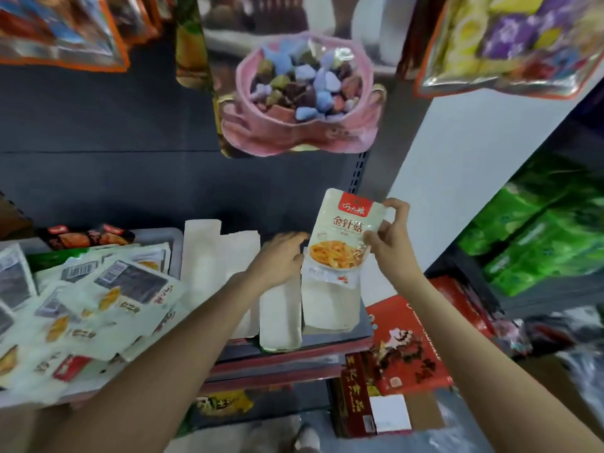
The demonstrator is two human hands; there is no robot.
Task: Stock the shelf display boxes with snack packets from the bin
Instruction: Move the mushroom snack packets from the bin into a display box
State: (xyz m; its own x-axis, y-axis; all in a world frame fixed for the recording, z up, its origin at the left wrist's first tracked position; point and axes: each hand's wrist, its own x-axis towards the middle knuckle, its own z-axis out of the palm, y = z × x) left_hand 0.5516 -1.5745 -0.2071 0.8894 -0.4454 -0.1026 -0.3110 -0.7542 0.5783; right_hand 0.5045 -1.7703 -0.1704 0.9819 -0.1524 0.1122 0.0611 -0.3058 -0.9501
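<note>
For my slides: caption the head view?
Right hand holds a snack packet above shelf display boxes; left hand steadies it.

Even, soft indoor light; edges blurred and wide-angle warped.
</note>
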